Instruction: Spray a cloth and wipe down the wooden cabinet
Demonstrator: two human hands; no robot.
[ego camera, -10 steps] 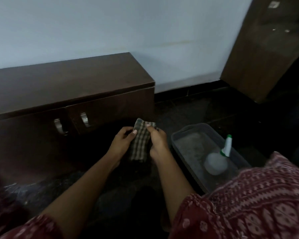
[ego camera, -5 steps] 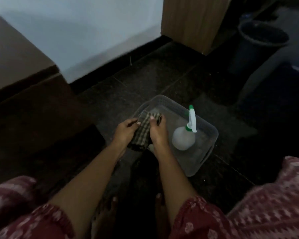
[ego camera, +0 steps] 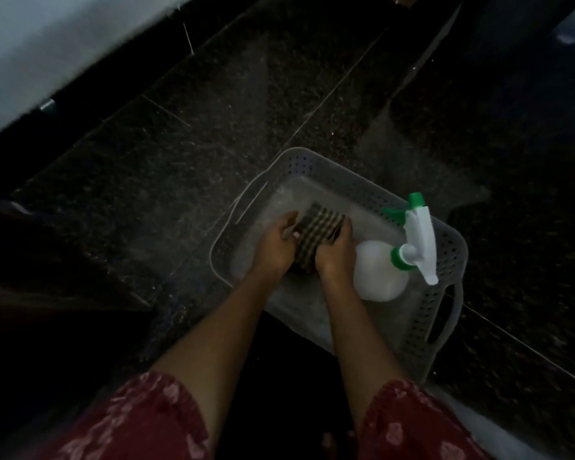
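While both hands grip the folded cloth (ego camera: 317, 235) over the basket (ego camera: 445, 240), I reckon I'm at the prep step, nothing sprayed yet. Left hand (ego camera: 274, 249) fingers curl on its left edge; right hand (ego camera: 336, 257) fingers press its right side. Cloth is checked weave, soft, folded to a thick pad. Spray bottle (ego camera: 377, 275) sits just beside my right hand, in the basket: round white plastic body, green & white trigger. Next move prob. needs right hand freed to lift it. Cabinet not in view.

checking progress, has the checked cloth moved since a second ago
Yes. The checked cloth, held between left hand and right hand, went from in front of the cabinet doors to down inside the grey basket, beside the spray bottle.
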